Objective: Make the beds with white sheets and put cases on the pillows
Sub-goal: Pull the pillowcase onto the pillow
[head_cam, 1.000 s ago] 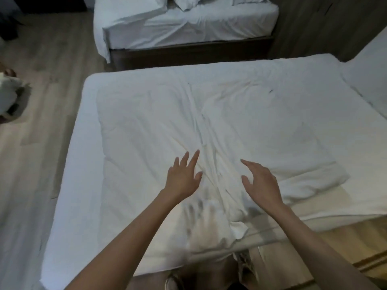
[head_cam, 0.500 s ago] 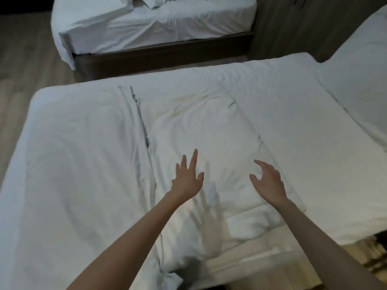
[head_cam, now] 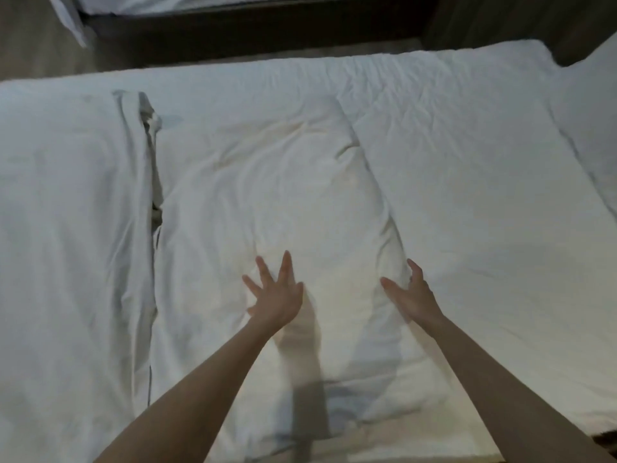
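Hovering over the white sheet (head_cam: 283, 182) spread across the near bed (head_cam: 500, 168), the left hand (head_cam: 277, 299) has its fingers fanned wide and holds nothing. The right hand (head_cam: 412, 297) is loose and empty too, right at the sheet's right edge, and I can't tell if either one actually touches it. A bunched-up fold (head_cam: 150, 155) runs along the left.

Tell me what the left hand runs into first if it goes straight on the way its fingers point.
Most likely the rumpled white sheet just ahead: the left hand points its spread fingers forward over it. Its height above the fabric is unclear.
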The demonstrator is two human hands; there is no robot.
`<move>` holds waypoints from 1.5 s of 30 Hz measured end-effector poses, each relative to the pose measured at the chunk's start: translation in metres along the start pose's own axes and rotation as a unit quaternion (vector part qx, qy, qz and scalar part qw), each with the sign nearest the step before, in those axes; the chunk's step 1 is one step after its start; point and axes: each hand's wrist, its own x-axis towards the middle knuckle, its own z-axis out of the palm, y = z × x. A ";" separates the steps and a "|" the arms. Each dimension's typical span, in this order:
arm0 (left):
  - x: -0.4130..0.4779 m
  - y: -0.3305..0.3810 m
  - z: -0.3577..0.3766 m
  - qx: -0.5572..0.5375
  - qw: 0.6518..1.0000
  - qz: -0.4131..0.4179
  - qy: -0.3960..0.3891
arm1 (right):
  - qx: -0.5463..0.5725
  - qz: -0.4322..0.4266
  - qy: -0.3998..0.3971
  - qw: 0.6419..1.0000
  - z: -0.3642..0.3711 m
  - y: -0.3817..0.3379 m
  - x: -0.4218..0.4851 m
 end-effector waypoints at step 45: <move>-0.194 -0.324 -0.358 -0.517 0.831 0.188 -0.083 | 0.035 -0.392 0.043 0.918 0.279 -0.387 -0.400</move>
